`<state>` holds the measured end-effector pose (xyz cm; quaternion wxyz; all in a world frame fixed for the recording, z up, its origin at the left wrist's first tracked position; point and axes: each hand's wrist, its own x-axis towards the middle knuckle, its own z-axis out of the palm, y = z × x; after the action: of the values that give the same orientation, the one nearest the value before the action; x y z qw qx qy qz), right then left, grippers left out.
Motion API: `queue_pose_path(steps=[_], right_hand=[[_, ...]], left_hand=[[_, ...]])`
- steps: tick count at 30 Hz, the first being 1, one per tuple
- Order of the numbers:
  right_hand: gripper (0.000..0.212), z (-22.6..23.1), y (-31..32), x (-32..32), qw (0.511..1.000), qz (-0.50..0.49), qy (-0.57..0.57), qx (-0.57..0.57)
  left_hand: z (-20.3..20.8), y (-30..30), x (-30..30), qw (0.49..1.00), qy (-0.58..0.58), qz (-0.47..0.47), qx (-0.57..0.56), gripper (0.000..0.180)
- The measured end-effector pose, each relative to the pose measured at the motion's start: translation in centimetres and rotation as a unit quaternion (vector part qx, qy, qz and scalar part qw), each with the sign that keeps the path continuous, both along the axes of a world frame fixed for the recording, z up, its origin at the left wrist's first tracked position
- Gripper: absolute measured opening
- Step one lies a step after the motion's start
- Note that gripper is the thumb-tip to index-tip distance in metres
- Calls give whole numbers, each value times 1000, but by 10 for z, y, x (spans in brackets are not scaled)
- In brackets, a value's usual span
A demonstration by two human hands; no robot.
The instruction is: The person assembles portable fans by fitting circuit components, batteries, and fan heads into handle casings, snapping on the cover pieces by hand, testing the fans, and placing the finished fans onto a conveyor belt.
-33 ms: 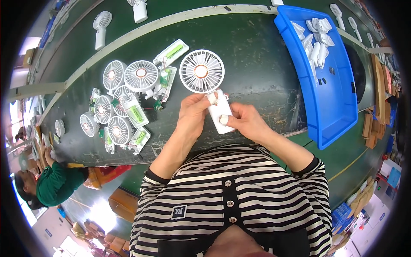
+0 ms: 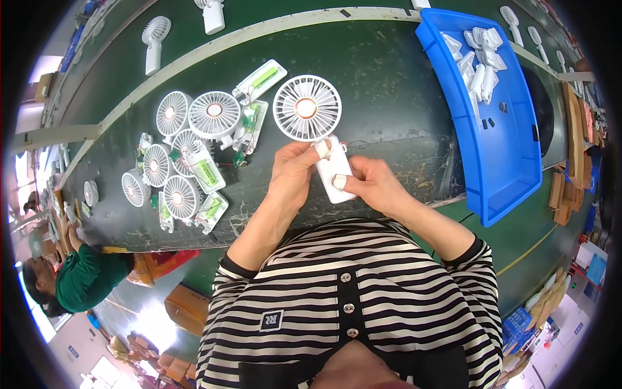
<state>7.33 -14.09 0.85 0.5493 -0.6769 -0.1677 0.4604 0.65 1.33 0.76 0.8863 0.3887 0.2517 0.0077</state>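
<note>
Between both hands I hold a white handheld fan (image 2: 334,174), its round grille head pointing away from me and its handle toward me. My left hand (image 2: 295,170) grips the top of the handle, thumb pressed just below the head. Lower down, my right hand (image 2: 374,185) closes round the handle's right side, with the thumb lying across its face. The fingers beneath the handle are hidden. Left of the held fan lies a cluster of several opened fans (image 2: 181,198), their handles showing green batteries and green circuit boards.
At the right a blue tray (image 2: 476,175) contains several white plastic shells (image 2: 483,78) and small black pieces. Finished-looking fans (image 2: 153,52) lie beyond the pale strip across the green bench (image 2: 382,58). Far left, a person in a green top (image 2: 91,279) sits at the bench.
</note>
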Motion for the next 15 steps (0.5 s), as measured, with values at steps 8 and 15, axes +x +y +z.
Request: queue_pose_path(steps=[8,15], right_hand=[[31,11,10,-4,1000,-18,10,17],[24,8,14,-2,990,-16,110,82]], left_hand=[[6,-5,2,1000,-5,8,24,21],[10,-1,0,999,-5,7,43,20]])
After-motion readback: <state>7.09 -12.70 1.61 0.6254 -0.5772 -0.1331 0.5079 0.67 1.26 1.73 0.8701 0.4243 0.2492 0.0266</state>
